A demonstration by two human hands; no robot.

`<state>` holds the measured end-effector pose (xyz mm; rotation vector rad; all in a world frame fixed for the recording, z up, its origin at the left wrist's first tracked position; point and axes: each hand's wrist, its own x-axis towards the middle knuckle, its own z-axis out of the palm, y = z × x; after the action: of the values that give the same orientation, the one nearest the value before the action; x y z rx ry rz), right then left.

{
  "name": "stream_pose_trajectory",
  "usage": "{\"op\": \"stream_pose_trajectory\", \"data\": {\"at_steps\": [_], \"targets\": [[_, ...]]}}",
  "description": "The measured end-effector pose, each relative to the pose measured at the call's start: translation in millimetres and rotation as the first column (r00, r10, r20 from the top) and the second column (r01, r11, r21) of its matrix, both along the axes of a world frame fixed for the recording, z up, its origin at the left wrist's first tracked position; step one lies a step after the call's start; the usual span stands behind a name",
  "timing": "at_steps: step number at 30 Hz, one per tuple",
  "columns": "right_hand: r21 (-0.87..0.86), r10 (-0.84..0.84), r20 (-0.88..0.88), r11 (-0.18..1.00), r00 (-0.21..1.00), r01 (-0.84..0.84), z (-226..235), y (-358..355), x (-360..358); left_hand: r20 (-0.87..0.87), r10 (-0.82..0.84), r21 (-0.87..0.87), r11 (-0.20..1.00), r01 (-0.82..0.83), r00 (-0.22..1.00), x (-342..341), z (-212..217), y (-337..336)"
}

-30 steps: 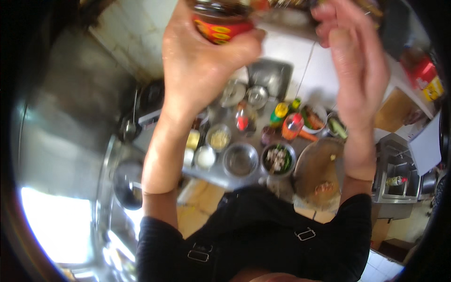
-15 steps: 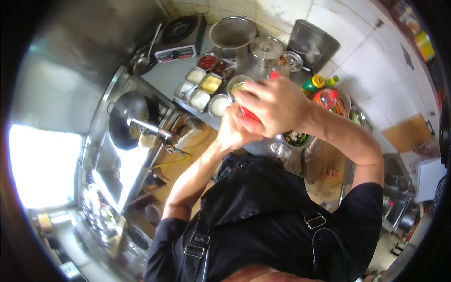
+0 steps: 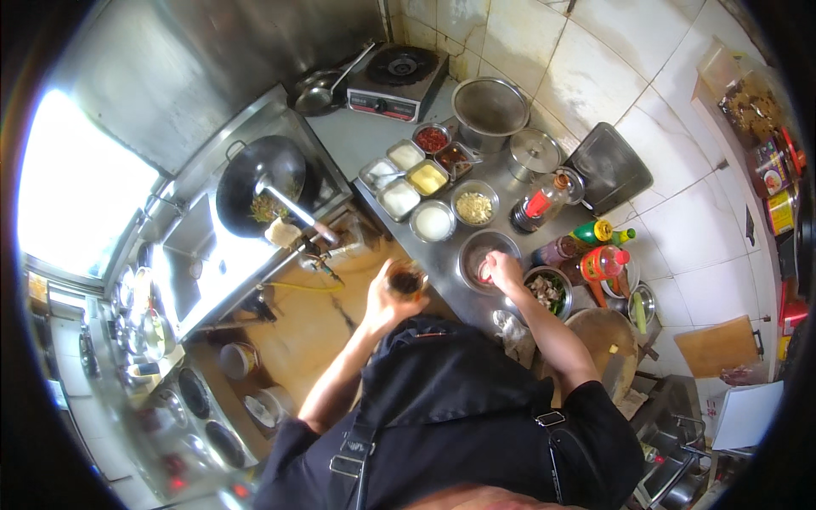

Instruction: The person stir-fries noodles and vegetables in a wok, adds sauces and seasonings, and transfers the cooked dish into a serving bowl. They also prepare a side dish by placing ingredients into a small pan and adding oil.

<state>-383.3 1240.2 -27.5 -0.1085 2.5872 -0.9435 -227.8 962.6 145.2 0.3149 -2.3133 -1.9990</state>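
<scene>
My left hand (image 3: 389, 304) is wrapped round a glass jar (image 3: 408, 279) with dark contents, held above the floor left of the counter edge. My right hand (image 3: 505, 269) is closed over the right side of a round metal bowl (image 3: 466, 262) on the counter. A small red thing (image 3: 485, 270), which looks like a lid, shows at its fingertips, partly hidden. Just behind the bowl stands a metal bowl of chopped garlic (image 3: 473, 206). Right of my right hand, a bowl of greens and pale pieces (image 3: 546, 291) sits partly behind my wrist.
A wok (image 3: 255, 178) with a ladle (image 3: 297, 212) in it sits on the stove at the left. Seasoning tins (image 3: 399, 200), a dark sauce bottle (image 3: 540, 204) and a red-labelled bottle (image 3: 605, 263) stand on the counter. A round chopping board (image 3: 595, 336) lies at the right.
My hands were together, gripping something with red on it over the counter. They have parted: the left moved down with the jar, the right moved down to the metal bowl.
</scene>
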Motion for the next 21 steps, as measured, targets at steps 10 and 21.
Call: {"op": "stream_pose_trajectory", "data": {"at_steps": [10,21], "targets": [[0.06,-0.106,-0.23,0.991,0.967,0.123,-20,-142,-185,0.046,0.478,0.052,0.876,-0.48,0.877,82,-1,-48],[-0.733,-0.241,0.345,0.534,0.907,0.421,-18,-123,-212,0.038,0.638,-0.13,0.766,-0.629,0.769,99,-11,-113]]}}
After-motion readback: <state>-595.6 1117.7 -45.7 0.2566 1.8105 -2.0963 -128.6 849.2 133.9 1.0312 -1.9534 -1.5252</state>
